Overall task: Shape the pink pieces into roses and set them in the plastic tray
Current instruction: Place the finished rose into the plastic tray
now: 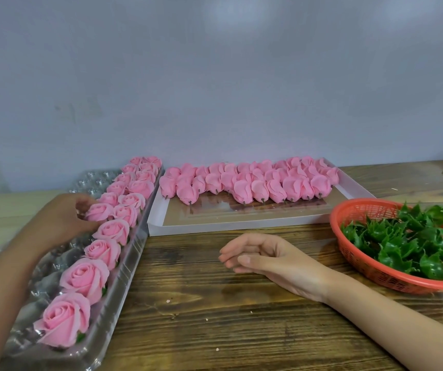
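A clear plastic tray lies at the left, with two rows of finished pink roses along its right side. My left hand reaches over the tray, its fingers and thumb curled round one pink rose that sits in the left row. Unshaped pink pieces with short dark stems lie in rows in a flat white box at the back middle. My right hand rests on the wooden table with its fingers loosely curled and holds nothing.
A red plastic basket full of green plastic leaf cups stands at the right, just past my right forearm. The tray's left cells hold no roses. A grey wall closes the table's far edge.
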A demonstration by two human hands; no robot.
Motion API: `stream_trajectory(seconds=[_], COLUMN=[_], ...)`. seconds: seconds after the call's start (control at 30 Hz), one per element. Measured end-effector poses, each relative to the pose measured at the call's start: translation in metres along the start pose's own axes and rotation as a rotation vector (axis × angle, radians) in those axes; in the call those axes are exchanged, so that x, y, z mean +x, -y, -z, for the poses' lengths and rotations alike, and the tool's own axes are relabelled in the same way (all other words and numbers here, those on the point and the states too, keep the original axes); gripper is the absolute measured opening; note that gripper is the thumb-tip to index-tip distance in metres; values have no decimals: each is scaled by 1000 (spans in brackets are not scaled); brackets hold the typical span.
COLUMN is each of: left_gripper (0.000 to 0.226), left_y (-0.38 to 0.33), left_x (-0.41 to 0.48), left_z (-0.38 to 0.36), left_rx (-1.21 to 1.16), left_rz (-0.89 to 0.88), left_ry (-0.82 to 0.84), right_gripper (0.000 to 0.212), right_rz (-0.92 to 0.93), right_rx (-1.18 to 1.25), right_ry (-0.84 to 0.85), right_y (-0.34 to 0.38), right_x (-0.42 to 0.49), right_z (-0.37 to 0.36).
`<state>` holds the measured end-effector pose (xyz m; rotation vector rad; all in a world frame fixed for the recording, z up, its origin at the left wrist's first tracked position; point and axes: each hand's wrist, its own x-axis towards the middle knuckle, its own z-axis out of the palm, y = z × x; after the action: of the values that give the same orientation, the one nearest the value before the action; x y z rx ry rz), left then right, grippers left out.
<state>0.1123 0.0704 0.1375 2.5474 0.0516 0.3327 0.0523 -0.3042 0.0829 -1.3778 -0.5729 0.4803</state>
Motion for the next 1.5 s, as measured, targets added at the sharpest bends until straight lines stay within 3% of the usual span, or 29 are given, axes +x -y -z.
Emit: stream_trajectory(seconds=[0.27,0.47,0.9,1.03,1.1,1.2,1.27,1.37,1.43,1.5], left_gripper=[30,20,20,26,40,51,45,16,9,18], left_y=[2,1,1,-3,-10,-41,-80,-141,-169,-185], left_x=[-2,1,0,-1,0,-10,-30,-72,-101,-125], left_z=[-2,-5,-2,6,17,39,47,36,14,-17], left_rx=[11,65,-22,18,46,34,-57,-195,-91,113], left_rz=[59,42,117,145,92,-147,-315,-442,-482,-550], left_ry=[13,0,-30,30,-18,-232,-288,-151,-14,82], right_gripper=[23,24,23,24,24,25,25,25,25,27], right_rz=[-4,-7,-11,-12,-11,-9,-7,-4,-3,4], right_rx=[-5,-1,-29,-23,-25,-27,-29,-28,-30,3], right_ry=[-5,-15,-21,-30,-31,-25,-26,-23,-31,-60], right_y=[-1,-1,-1,-2,-2,-2,-3,-3,-4,-5], right_x=[0,0,0,0,0,0,0,0,0,1], right_z=[1,0,0,0,-1,0,1,2,1,1])
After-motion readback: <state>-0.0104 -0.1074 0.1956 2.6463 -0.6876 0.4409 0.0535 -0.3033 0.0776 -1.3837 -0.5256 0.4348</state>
